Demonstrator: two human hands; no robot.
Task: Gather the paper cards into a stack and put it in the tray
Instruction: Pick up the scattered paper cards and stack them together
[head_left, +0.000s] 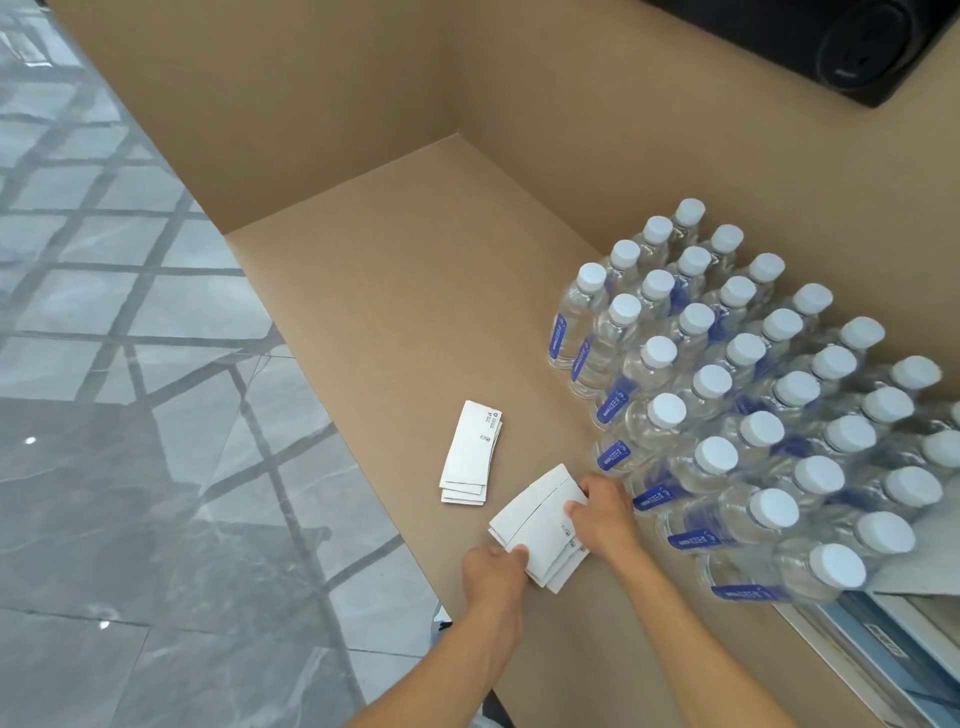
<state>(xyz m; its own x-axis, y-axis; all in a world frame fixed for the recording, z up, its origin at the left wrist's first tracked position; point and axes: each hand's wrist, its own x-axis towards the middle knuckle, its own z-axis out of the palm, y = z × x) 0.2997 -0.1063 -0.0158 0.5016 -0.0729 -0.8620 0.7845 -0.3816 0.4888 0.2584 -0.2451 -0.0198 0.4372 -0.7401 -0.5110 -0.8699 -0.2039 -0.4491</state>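
Note:
A fanned bunch of white paper cards (537, 525) lies on the tan counter (395, 312) near its front edge. My left hand (493, 569) pinches the bunch at its near left corner. My right hand (605, 512) grips its right side, fingers on top. A second, smaller pile of white cards (470, 452) lies loosely stacked on the counter just beyond and to the left, untouched. No tray is clearly in view.
Several rows of clear water bottles with white caps and blue labels (727, 395) crowd the counter's right side, close to my right hand. A black device (852, 47) sits at the top right. Grey tiled floor (130, 415) lies left of the counter edge.

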